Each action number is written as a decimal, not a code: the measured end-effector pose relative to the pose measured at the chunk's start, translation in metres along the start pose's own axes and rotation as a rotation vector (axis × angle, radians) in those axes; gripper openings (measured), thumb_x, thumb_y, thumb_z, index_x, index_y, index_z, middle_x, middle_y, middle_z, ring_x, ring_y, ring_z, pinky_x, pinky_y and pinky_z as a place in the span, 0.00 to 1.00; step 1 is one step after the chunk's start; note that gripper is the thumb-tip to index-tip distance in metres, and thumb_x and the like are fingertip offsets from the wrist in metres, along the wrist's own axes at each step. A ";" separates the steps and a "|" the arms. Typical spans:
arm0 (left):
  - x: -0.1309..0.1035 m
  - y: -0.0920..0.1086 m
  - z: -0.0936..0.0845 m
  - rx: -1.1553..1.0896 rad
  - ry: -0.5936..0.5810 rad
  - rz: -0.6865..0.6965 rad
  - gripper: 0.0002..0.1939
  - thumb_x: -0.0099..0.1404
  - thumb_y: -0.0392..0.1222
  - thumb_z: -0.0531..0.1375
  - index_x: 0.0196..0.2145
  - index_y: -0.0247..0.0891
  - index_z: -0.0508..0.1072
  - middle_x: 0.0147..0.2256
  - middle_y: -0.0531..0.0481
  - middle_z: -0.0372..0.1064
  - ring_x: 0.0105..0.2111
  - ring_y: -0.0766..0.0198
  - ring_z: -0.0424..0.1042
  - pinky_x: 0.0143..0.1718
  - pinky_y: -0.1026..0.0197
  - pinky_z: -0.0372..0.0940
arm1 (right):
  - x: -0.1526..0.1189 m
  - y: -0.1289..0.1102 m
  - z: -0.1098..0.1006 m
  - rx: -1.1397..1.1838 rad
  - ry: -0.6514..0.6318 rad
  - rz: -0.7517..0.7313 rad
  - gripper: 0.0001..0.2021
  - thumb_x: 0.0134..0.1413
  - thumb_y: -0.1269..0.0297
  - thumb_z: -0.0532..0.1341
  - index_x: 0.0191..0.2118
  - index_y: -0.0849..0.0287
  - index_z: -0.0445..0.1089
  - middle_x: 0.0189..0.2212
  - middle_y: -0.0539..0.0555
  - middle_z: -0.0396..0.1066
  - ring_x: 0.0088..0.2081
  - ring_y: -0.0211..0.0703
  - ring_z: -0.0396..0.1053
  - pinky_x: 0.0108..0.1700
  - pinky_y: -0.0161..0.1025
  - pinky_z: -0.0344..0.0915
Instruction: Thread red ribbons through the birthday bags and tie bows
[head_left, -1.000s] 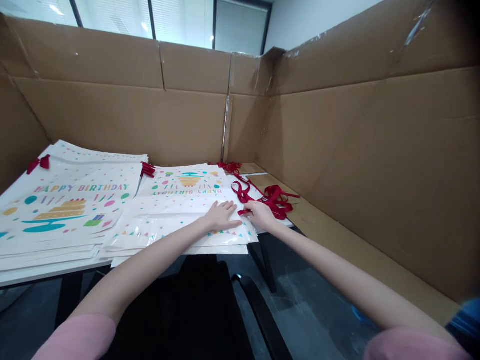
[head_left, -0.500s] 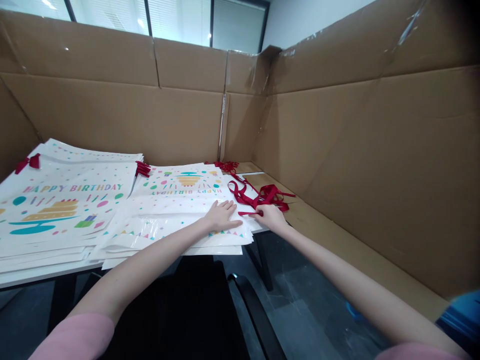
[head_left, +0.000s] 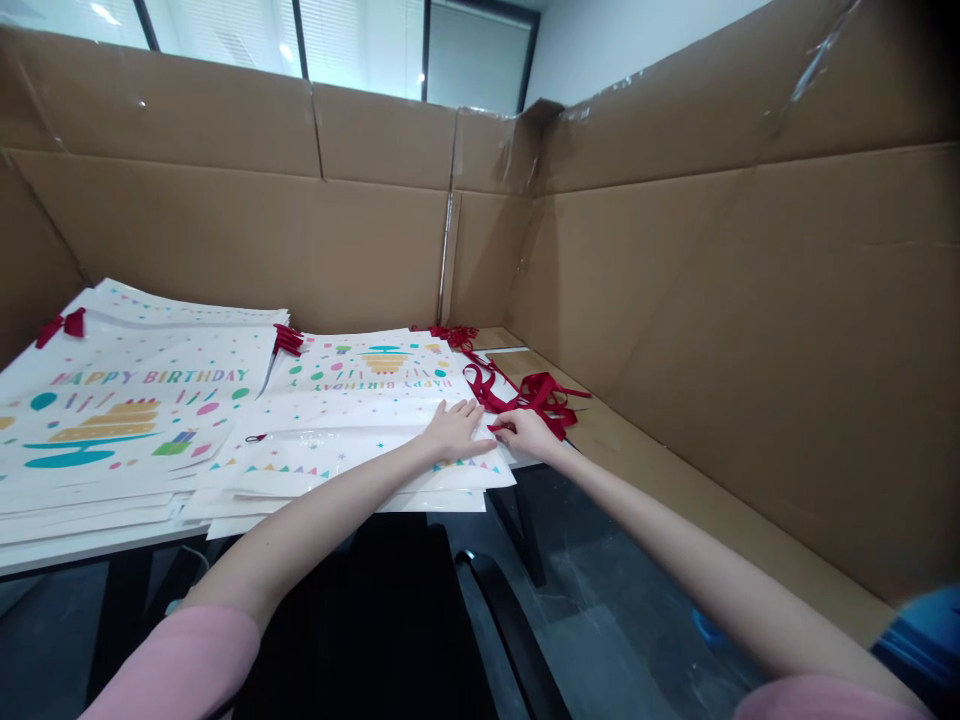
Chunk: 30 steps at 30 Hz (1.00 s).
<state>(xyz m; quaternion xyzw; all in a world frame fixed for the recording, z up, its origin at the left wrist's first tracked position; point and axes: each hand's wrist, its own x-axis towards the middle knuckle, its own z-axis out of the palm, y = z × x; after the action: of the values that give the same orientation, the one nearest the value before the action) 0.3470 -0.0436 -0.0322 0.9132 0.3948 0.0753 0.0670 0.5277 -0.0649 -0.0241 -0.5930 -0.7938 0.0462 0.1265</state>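
Observation:
My left hand (head_left: 456,432) lies flat with spread fingers on the right part of a stack of white printed bags (head_left: 337,410). Just right of it, my right hand (head_left: 525,432) is closed in a pinch on the end of a red ribbon (head_left: 493,428), at the bags' right edge. Loops of loose red ribbon (head_left: 544,390) lie behind my right hand. A second stack of "Happy Birthday" bags (head_left: 142,350) is at the left, with a red bow (head_left: 73,322) on its top left and several red ribbon pieces (head_left: 288,340) at its right edge.
Tall cardboard walls (head_left: 382,230) stand behind and to the right. More tangled red ribbon (head_left: 456,337) lies near the back corner. A black chair (head_left: 375,620) with an armrest (head_left: 510,630) is below the table's front edge. Something blue shows at the lower right.
My left hand has shifted slightly right along the bags. The pinched ribbon end is shorter in front of my right fingers. A small dark loop now shows on the middle bags.

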 end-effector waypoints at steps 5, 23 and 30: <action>-0.027 -0.024 -0.030 0.006 0.115 -0.035 0.32 0.66 0.58 0.42 0.62 0.41 0.52 0.64 0.45 0.48 0.63 0.55 0.47 0.62 0.50 0.41 | -0.005 0.008 -0.010 -0.166 0.108 -0.129 0.11 0.52 0.70 0.55 0.37 0.59 0.75 0.36 0.55 0.75 0.38 0.43 0.69 0.37 0.35 0.56; -0.224 -0.174 -0.128 -0.218 -0.270 -0.557 0.25 0.52 0.66 0.54 0.24 0.38 0.63 0.24 0.49 0.66 0.27 0.60 0.64 0.28 0.63 0.54 | -0.004 -0.050 -0.009 -0.092 0.100 -0.132 0.22 0.59 0.59 0.49 0.57 0.58 0.64 0.54 0.62 0.62 0.54 0.54 0.58 0.50 0.48 0.55; -0.211 -0.175 -0.121 -0.340 -0.264 -0.494 0.21 0.51 0.61 0.57 0.22 0.38 0.63 0.20 0.51 0.63 0.23 0.62 0.63 0.27 0.63 0.55 | 0.011 -0.098 0.043 -0.016 0.029 -0.020 0.28 0.62 0.46 0.41 0.64 0.50 0.51 0.64 0.57 0.47 0.64 0.57 0.44 0.58 0.66 0.41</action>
<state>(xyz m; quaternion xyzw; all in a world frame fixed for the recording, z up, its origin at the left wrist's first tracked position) 0.0564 -0.0711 0.0366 0.7675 0.5740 0.0026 0.2853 0.4226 -0.0795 -0.0417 -0.5866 -0.7982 0.0297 0.1336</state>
